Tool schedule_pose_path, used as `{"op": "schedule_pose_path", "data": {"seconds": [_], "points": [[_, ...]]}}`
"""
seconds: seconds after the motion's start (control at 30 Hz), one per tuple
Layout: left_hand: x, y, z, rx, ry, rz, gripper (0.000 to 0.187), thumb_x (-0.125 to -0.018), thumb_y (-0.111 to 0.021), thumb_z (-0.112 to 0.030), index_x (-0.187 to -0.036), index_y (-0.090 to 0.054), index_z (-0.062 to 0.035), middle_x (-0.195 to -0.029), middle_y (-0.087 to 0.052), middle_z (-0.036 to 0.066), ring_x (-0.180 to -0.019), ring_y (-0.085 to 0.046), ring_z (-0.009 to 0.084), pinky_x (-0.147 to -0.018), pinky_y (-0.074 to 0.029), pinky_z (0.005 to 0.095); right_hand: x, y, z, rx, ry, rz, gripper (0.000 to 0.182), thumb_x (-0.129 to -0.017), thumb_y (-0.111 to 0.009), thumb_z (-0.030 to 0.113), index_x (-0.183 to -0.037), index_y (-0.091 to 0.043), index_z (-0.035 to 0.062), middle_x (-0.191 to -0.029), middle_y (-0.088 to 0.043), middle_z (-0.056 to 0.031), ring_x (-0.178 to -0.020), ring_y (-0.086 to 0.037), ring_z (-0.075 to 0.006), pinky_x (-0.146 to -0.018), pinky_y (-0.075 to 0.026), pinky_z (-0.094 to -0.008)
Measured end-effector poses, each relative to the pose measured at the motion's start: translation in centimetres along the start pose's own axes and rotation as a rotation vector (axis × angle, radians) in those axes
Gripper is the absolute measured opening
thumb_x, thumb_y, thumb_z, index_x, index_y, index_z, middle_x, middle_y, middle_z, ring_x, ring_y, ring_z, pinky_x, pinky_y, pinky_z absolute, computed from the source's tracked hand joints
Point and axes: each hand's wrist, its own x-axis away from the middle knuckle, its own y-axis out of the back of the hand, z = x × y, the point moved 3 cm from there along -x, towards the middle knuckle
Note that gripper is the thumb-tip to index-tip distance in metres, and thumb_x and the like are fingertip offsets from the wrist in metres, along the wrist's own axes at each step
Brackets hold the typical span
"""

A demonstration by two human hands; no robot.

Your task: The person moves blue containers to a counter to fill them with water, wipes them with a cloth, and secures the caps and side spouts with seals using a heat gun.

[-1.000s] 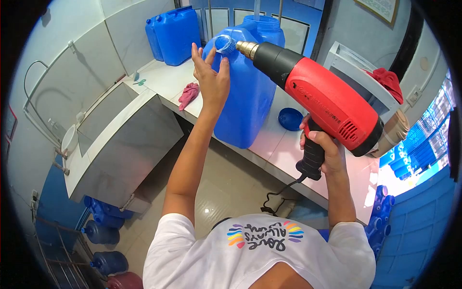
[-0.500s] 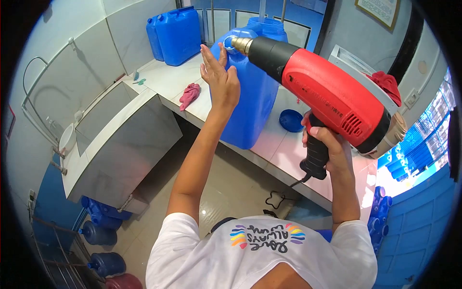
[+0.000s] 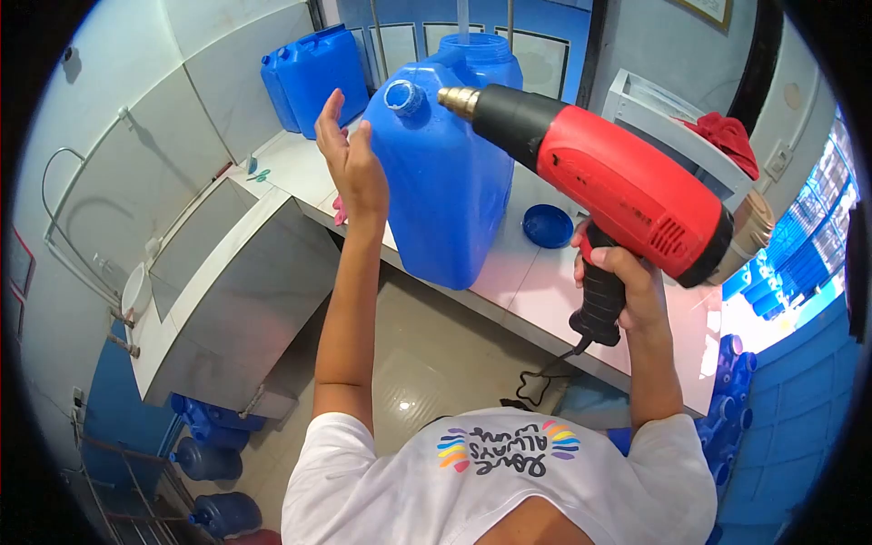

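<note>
A red and black heat gun (image 3: 618, 182) is gripped by its black handle in my right hand (image 3: 631, 282). Its metal nozzle points left, close beside the small spout (image 3: 402, 97) of a tall blue jerrycan (image 3: 445, 191). That spout is uncapped, with a whitish ring round its rim. My left hand (image 3: 356, 168) is raised at the jerrycan's left side, fingers extended and nothing held. Behind the spout is the jerrycan's wide threaded mouth (image 3: 475, 50). On the counter to its right lies a round blue lid (image 3: 548, 226).
More blue jerrycans (image 3: 318, 77) stand on the tiled counter at the back left. Green scissors (image 3: 259, 175) lie near the sink basin (image 3: 204, 227). A pink cloth (image 3: 340, 211) shows partly behind my left wrist. The gun's cord (image 3: 536, 386) hangs off the counter edge. Blue water bottles (image 3: 207, 459) sit on the floor.
My left hand has moved left and down, away from the spout. The heat gun's nozzle has shifted off the spout to its right. The camera view has shifted a little.
</note>
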Motion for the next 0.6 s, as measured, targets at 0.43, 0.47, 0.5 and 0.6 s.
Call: {"op": "schedule_pose_path", "data": {"seconds": [0.43, 0.47, 0.5, 0.6], "points": [[-1.5, -3.8, -0.4, -0.533, -0.358, 0.129, 0.036, -0.077, -0.068, -0.024, -0.104, -0.060, -0.0013, -0.095, -0.058, 0.013, -0.084, -0.058, 0.0229, -0.074, -0.047, 0.0317, -2.5, 4.2, 1.9, -0.175, 0.045, 0.020, 0.037, -0.066, -0.059, 0.014, -0.097, -0.052, -0.0041, -0.082, -0.057, -0.0146, -0.055, -0.057, -0.0183, -0.049, -0.048, -0.0283], [-1.5, -3.8, -0.4, -0.535, -0.355, 0.132, 0.036, -0.077, -0.068, -0.024, -0.104, -0.060, -0.0013, -0.095, -0.058, 0.013, -0.084, -0.058, 0.0229, -0.074, -0.047, 0.0317, -2.6, 4.2, 2.0, -0.176, 0.040, 0.019, 0.037, -0.066, -0.059, 0.014, -0.097, -0.052, -0.0041, -0.082, -0.057, -0.0146, -0.055, -0.057, -0.0183, -0.049, -0.048, -0.0283], [-1.4, -3.7, -0.4, -0.483, -0.328, 0.145, 0.035, -0.077, -0.069, -0.024, -0.103, -0.061, -0.0017, -0.095, -0.058, 0.013, -0.084, -0.058, 0.0226, -0.074, -0.046, 0.0316, -2.9, 4.1, 2.1, -0.117, 0.008, 0.041, 0.039, -0.066, -0.058, 0.015, -0.099, -0.050, -0.0048, -0.083, -0.055, -0.0155, -0.054, -0.056, -0.0185, -0.048, -0.048, -0.0284], [-1.5, -3.6, -0.2, -0.415, -0.300, 0.176, 0.038, -0.077, -0.069, -0.024, -0.107, -0.059, -0.0020, -0.096, -0.059, 0.012, -0.086, -0.058, 0.0223, -0.076, -0.046, 0.0300, -3.9, 3.8, 2.8, -0.046, -0.034, 0.100, 0.040, -0.066, -0.056, 0.016, -0.099, -0.048, -0.0053, -0.083, -0.054, -0.0157, -0.053, -0.056, -0.0183, -0.046, -0.048, -0.0281]]}}
